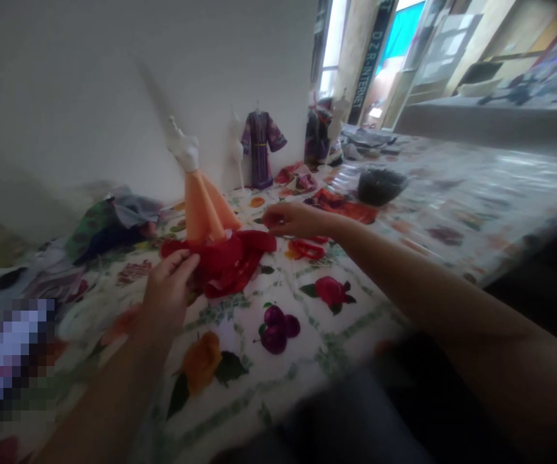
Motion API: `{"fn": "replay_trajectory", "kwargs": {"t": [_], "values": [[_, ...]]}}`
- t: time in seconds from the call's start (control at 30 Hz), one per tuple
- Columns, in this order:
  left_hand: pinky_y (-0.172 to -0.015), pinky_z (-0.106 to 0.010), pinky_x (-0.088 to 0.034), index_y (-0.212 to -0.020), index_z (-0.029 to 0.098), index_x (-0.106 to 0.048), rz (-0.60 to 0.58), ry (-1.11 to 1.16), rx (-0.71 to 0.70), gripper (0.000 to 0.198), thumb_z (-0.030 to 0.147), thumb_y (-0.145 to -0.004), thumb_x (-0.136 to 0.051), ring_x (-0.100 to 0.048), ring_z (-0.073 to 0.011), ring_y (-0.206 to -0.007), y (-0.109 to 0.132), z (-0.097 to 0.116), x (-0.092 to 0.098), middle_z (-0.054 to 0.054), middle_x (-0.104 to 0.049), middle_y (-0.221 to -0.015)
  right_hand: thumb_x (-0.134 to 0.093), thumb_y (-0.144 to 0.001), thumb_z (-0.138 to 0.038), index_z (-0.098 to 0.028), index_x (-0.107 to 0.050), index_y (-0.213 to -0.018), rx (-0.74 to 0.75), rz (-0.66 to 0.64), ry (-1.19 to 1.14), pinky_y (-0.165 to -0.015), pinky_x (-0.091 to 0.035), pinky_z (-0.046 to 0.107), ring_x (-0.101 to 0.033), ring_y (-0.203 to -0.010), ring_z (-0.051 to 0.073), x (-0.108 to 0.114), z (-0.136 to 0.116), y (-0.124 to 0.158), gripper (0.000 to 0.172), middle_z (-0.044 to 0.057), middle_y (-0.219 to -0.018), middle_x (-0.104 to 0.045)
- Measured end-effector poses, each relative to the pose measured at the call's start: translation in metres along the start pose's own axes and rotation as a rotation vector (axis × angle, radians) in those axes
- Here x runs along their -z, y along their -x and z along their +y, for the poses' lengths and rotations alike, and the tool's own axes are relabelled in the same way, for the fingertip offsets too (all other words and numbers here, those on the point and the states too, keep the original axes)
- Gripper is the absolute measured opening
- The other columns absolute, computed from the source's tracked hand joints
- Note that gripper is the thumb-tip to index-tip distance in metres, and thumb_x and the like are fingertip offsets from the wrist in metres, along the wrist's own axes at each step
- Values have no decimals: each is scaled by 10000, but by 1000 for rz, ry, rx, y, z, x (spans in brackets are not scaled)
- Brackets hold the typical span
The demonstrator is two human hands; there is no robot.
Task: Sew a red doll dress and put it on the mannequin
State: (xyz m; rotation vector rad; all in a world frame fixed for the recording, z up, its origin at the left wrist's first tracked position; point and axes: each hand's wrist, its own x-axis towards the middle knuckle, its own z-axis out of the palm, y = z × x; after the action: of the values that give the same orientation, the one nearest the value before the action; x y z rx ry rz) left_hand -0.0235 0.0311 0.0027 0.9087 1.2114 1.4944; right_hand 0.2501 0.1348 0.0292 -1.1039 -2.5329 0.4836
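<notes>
A small white dress form (184, 148) leans to the left, wearing an orange skirt (201, 206). Around the skirt's foot lies bunched red cloth (230, 258). The thumb and fingers of my left hand (172, 277) pinch the left edge of this cloth. My right hand (292, 219) hovers just beyond the cloth's right end, fingertips pressed together. Whatever it might hold is too small and blurred to make out. Below it a red loop-shaped piece (307, 249) rests on the tablecloth.
Fruit-printed tablecloth (278, 380) covers the table. By the wall stands a mini mannequin in a purple robe (259, 148), beside a bare form (234, 145). A dark bowl (379, 185) and orange-red fabric (346, 206) lie right. Folded fabrics (114, 222) are heaped left.
</notes>
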Motion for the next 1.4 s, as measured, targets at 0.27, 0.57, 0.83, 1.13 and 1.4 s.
{"fn": "replay_trajectory", "kwargs": {"t": [0.27, 0.57, 0.83, 1.13, 1.4], "values": [[-614, -214, -559, -892, 142, -726, -122, -19, 121, 323, 267, -632, -870, -692, -141, -663, 8, -2, -7, -26, -757, -800, -563, -877, -190, -162, -647, -892, 10, -121, -70, -714, -446, 265, -585, -748, 143, -11, 10, 42, 90, 31, -853, -660], [-839, -310, -600, -1077, 203, -751, -244, -132, 117, 338, 331, -772, -823, -734, -240, -984, 13, -6, -3, -70, -783, -1065, -511, -890, -98, -174, -650, -945, 32, -209, 102, -799, -461, 328, -599, -855, 192, -20, -10, 47, 167, 95, -1011, -626], [-784, -225, -587, -1100, 212, -751, -275, -166, 140, 349, 320, -778, -827, -733, -204, -982, 12, -7, -3, -59, -784, -1081, -504, -923, -129, -181, -610, -878, 122, -179, 188, -747, -450, 311, -575, -831, 188, -31, -9, 47, 127, 84, -942, -612], [-822, -225, -577, -1087, 213, -753, -282, -173, 146, 334, 336, -785, -824, -736, -188, -959, 14, -6, -2, -56, -786, -1080, -508, -913, -124, -182, -595, -909, 85, -182, 156, -730, -434, 320, -588, -812, 194, -30, -12, 48, 105, 78, -922, -627], [-880, -290, -575, -1093, 225, -761, -281, -193, 126, 340, 356, -784, -815, -728, -223, -990, 14, -9, -4, -62, -785, -1087, -485, -944, -164, -211, -602, -925, 68, -190, 140, -738, -425, 335, -594, -819, 209, -30, -13, 48, 128, 80, -933, -644]]}}
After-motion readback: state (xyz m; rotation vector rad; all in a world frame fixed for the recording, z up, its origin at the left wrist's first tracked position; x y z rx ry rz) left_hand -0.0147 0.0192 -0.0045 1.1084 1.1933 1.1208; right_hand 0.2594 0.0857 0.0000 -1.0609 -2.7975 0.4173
